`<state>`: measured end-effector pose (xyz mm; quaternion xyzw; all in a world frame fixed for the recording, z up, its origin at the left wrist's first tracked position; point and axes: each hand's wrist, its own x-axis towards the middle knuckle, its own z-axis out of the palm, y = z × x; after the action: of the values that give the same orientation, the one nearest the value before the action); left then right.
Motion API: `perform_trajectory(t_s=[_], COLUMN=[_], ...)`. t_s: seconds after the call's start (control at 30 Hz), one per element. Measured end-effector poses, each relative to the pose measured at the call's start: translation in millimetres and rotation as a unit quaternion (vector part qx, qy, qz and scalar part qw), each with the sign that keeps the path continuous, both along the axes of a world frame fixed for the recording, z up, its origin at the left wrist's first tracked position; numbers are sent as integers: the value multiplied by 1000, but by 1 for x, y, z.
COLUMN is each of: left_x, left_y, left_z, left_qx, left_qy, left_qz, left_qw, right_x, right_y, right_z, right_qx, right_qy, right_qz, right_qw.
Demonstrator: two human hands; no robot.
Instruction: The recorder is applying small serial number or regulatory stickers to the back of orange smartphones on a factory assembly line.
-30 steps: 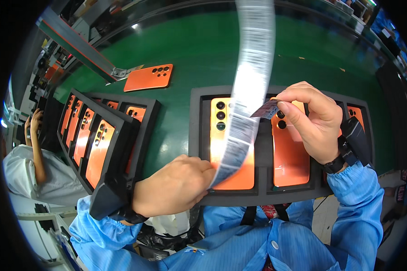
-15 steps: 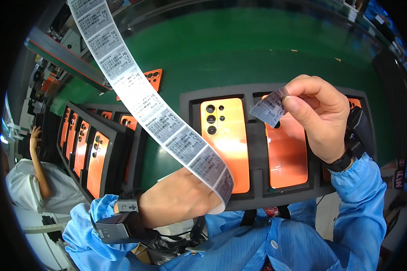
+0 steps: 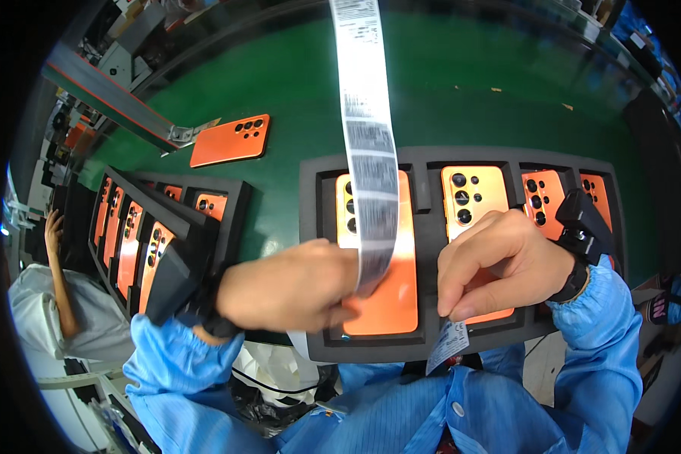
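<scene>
My left hand [image 3: 291, 284], blurred by motion, is closed on the lower end of a long strip of printed labels [image 3: 372, 174], which rises past the top of the view. Between thumb and forefinger, my right hand [image 3: 499, 261] pinches a single grey label [image 3: 449, 344] that hangs down at the dark foam tray's front edge [image 3: 333, 349]. Behind the strip lies an orange phone [image 3: 397, 303], camera side up, in the tray. Another orange phone [image 3: 473, 189] is partly covered by my right hand. Two more phones [image 3: 542, 198] sit to the right, partly hidden by my wrist.
A loose orange phone [image 3: 231, 141] lies on the green table [image 3: 461, 98] at the back left. Tilted foam trays [image 3: 234, 198] with several orange phones stand at the left. Beyond them, at the far left, is another person's arm [image 3: 66, 291].
The label strip has swung right, now hanging nearly upright. My left hand has shifted slightly up, its wrist turned. My right hand has come down toward me with its label.
</scene>
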<state>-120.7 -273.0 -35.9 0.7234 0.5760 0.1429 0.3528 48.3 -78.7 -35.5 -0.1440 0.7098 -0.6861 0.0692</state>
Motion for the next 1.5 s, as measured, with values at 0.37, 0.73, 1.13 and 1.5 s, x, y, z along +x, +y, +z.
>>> perform_trajectory(t_s=[0.37, 0.73, 1.13, 1.5], left_x=[41, 19, -46, -51], left_y=[-30, -19, 54, 60], left_z=[-11, 5, -34, -47], left_qx=[203, 135, 308, 183], left_qy=[196, 185, 98, -132], left_qz=[-12, -59, 313, 412], left_qw=[959, 972, 893, 883], right_x=[-4, -3, -6, -28], right_y=[-2, -16, -29, -46], right_z=[-1, -13, -24, -49], right_qx=[-52, -65, 56, 225], right_qy=[27, -31, -115, 101], right_qz=[-18, 103, 19, -230], right_qw=[998, 992, 992, 941])
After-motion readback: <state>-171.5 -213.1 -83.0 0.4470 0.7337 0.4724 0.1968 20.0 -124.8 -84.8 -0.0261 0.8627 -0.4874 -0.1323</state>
